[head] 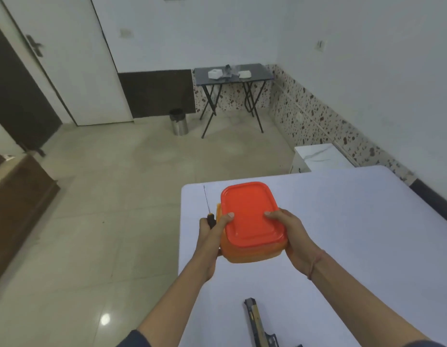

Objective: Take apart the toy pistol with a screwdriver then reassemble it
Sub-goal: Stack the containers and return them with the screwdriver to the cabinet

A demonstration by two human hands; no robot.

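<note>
The worktop [342,234] was white and smooth, with a rounded far-left corner, and stood over a pale tiled floor [105,196]. A toy pistol [258,326] lay flat on it near the close edge, its barrel pointing away and partly cut off by the frame. Whether the orange box [252,216] near the far-left corner rested on the surface could not be told.

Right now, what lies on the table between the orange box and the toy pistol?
Nothing: in the head view, the table is bare between the orange box, held by both hands, and the toy pistol at the near edge.
</note>
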